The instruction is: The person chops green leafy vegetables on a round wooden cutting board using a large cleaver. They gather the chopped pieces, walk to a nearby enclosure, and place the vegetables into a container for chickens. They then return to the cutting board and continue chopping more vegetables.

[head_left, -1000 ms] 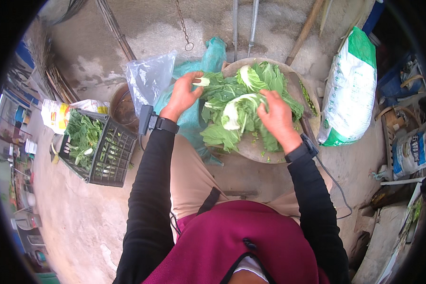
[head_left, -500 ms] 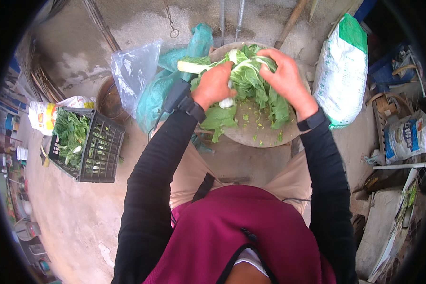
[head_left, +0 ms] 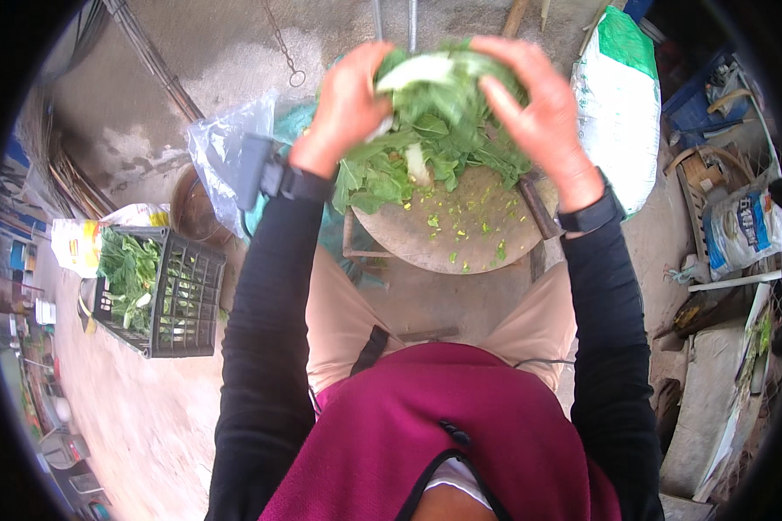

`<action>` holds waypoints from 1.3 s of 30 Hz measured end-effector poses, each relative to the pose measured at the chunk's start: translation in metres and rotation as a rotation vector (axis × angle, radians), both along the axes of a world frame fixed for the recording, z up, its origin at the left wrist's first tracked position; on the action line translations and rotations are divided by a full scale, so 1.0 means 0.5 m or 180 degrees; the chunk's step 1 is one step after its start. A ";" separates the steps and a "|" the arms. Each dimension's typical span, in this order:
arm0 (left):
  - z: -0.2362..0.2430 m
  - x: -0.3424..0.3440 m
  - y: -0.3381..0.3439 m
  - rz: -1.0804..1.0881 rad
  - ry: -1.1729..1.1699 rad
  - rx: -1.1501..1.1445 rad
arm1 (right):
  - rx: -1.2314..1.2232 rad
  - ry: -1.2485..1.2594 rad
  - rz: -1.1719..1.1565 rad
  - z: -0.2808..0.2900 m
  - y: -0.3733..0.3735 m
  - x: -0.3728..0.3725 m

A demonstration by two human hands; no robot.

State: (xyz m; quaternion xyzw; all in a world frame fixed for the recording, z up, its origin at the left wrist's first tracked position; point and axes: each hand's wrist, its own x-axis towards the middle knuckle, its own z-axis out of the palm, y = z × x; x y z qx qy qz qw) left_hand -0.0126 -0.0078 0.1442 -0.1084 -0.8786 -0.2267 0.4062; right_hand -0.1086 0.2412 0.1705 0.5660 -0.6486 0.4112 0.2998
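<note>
Concrete yard floor, round wooden chopping board (head_left: 460, 234) low in front of your knees, flecked with green scraps. You hold a bunch of leafy greens (head_left: 434, 130) lifted clear above the board's far half. Your left hand (head_left: 347, 104) is closed on the bunch's left side, your right hand (head_left: 539, 113) clamps the right side, fingers curled over the top. Long axis runs roughly left-right between your hands; pale stalk ends sit up top near the left hand, leaf tips droop down toward you and the board.

Around it: clear plastic bag (head_left: 222, 156) and a teal bag just left of the board, black plastic crate (head_left: 178, 304) with more greens farther left, white-and-green sack (head_left: 621, 113) upright just right of the board. Dark knife-like handle at the board's right edge, hard to make out. Board's far rim is hidden behind the bunch. Clutter at the right rim is bent by the lens and unclear.
</note>
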 end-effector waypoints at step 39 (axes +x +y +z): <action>-0.081 -0.050 -0.021 0.1139 -0.1870 -0.0282 | 0.1426 -0.1899 -0.0659 -0.305 -0.044 0.116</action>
